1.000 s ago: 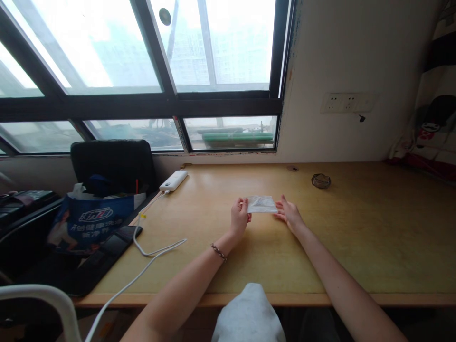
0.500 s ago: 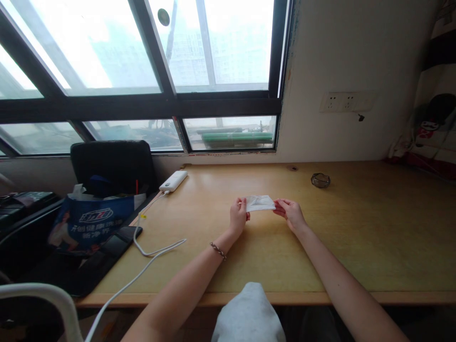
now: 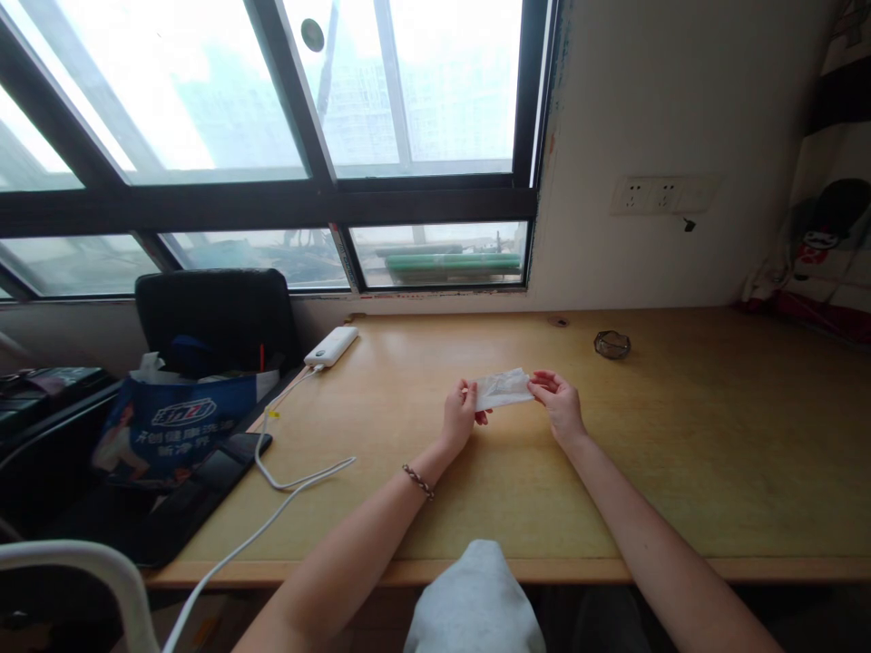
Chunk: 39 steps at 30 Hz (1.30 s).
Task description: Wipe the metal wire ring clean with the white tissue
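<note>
Between my two hands is a thin, white, wrinkled rectangle (image 3: pixel 504 389), which looks like a folded tissue or a flat packet; I cannot tell which. My left hand (image 3: pixel 463 413) pinches its left end, thumb on top and fingertips showing underneath. At the opposite end, my right hand (image 3: pixel 558 404) grips the right edge between thumb and fingers. The rectangle is held above the wooden desk (image 3: pixel 504 499), its right end tilted slightly up. A braided bracelet (image 3: pixel 417 482) circles my left wrist.
A white power bank (image 3: pixel 332 346) with a white cable (image 3: pixel 278 517) lies at the desk's left side. Toward the back right stands a glass ashtray-like dish (image 3: pixel 612 345). Left of the desk, a blue bag (image 3: pixel 181 422) rests on a black chair (image 3: pixel 216 313).
The white rectangle has tilted, its right end higher, and shows more of its face. Both hands have shifted slightly, the left one to the right. My right-hand fingers have moved up a little.
</note>
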Each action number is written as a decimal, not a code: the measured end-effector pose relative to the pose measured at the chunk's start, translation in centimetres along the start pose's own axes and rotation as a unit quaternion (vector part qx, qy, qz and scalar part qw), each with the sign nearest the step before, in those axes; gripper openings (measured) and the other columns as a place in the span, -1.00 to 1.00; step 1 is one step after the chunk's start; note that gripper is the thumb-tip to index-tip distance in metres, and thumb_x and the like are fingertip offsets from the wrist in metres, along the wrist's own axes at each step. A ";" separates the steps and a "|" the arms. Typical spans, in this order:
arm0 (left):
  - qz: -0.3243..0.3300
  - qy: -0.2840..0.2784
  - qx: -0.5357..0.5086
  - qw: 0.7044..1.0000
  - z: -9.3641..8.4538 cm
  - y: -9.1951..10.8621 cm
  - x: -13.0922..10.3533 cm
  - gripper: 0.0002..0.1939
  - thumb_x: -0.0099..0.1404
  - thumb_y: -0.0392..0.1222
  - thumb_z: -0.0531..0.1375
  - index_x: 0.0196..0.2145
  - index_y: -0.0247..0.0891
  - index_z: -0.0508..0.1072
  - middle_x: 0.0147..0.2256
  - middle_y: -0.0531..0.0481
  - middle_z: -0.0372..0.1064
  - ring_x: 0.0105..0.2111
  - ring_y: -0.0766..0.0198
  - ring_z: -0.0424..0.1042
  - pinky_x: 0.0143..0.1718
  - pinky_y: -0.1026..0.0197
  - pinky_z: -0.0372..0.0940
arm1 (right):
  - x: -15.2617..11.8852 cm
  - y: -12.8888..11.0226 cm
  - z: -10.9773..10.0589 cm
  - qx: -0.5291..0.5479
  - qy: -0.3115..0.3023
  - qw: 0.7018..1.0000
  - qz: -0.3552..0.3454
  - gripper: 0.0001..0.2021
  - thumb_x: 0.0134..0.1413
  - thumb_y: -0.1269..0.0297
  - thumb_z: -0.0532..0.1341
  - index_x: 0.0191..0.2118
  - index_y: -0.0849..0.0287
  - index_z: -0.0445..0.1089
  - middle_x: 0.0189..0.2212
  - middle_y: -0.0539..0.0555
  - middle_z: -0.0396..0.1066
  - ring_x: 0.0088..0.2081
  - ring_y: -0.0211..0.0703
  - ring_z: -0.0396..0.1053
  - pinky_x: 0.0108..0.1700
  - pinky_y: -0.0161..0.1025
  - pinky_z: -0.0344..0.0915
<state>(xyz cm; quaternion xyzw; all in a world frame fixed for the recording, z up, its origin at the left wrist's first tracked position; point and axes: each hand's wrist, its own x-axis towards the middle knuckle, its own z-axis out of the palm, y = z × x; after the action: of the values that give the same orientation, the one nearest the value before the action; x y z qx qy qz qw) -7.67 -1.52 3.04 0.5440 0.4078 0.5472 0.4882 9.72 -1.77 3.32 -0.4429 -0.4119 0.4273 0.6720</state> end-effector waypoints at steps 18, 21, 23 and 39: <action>0.021 -0.017 0.035 0.999 0.2 0.5 -0.5 -0.64 0.14 0.13 -0.02 -0.43 -0.28 0.19 -0.76 0.14 0.22 -0.79 0.41 0.23 -0.76 0.45 0.06 | -0.4 -0.4 0.3 0.019 -0.060 0.996 0.063 -0.70 -0.34 0.17 0.26 -0.38 0.22 0.41 -0.60 0.00 0.37 -0.58 -0.28 0.28 -0.54 -0.36 0.19; 0.031 -0.019 0.034 0.999 0.3 0.6 -0.6 -0.66 0.15 0.11 -0.02 -0.43 -0.27 0.19 -0.76 0.14 0.21 -0.78 0.40 0.24 -0.77 0.44 0.07 | -0.3 -0.3 0.3 0.017 -0.041 0.997 0.066 -0.70 -0.32 0.14 0.25 -0.39 0.22 0.41 -0.59 0.00 0.37 -0.59 -0.30 0.27 -0.57 -0.38 0.17; 0.034 -0.022 0.031 0.999 0.4 0.7 -0.7 -0.66 0.15 0.10 -0.03 -0.44 -0.27 0.19 -0.74 0.13 0.23 -0.78 0.41 0.24 -0.77 0.43 0.07 | -0.2 -0.3 0.3 0.030 -0.034 0.996 0.075 -0.70 -0.32 0.14 0.25 -0.40 0.22 0.41 -0.56 0.01 0.38 -0.57 -0.30 0.28 -0.57 -0.39 0.18; 0.029 -0.039 0.036 0.998 0.3 0.5 -0.6 -0.69 0.16 0.07 -0.03 -0.43 -0.27 0.17 -0.70 0.11 0.28 -0.77 0.41 0.26 -0.76 0.43 0.08 | 0.1 0.1 0.0 0.010 0.015 0.997 0.069 -0.69 -0.40 0.15 0.31 -0.44 0.25 0.40 -0.51 0.04 0.42 -0.52 -0.25 0.32 -0.52 -0.35 0.21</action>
<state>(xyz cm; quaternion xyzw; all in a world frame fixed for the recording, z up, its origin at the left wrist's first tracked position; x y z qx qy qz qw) -7.42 -2.23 3.40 0.5938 0.3921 0.5247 0.4673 9.75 -1.61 3.22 -0.4701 -0.3660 0.4697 0.6515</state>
